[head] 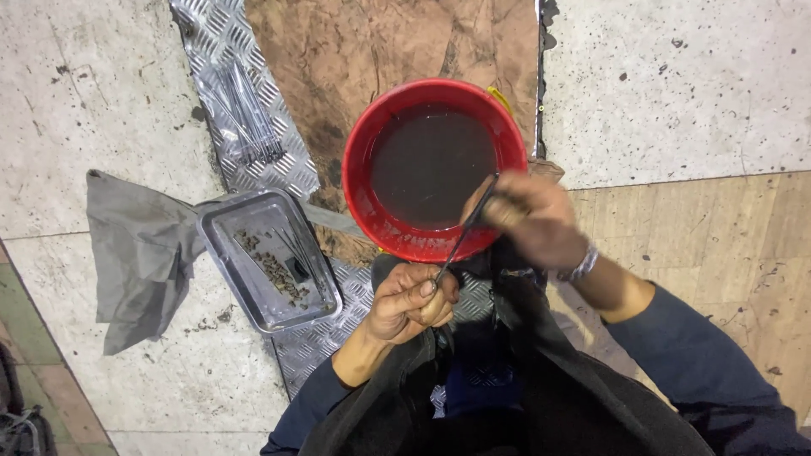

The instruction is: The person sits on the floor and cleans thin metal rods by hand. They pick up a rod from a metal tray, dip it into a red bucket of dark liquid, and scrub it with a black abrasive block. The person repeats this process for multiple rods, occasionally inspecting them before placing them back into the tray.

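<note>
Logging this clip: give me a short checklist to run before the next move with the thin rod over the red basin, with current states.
1. Left hand has a grip on the thin rod's lower end: ok.
2. Right hand at the rod's upper end: ok, though blurred.
3. Red basin sits upright with dark liquid: ok.
4. Rod tip in the liquid or above it: cannot tell.
5. Metal tray with small parts lies clear of both hands: ok.
6. Bundle of spare rods rests on the tread plate: ok.
</note>
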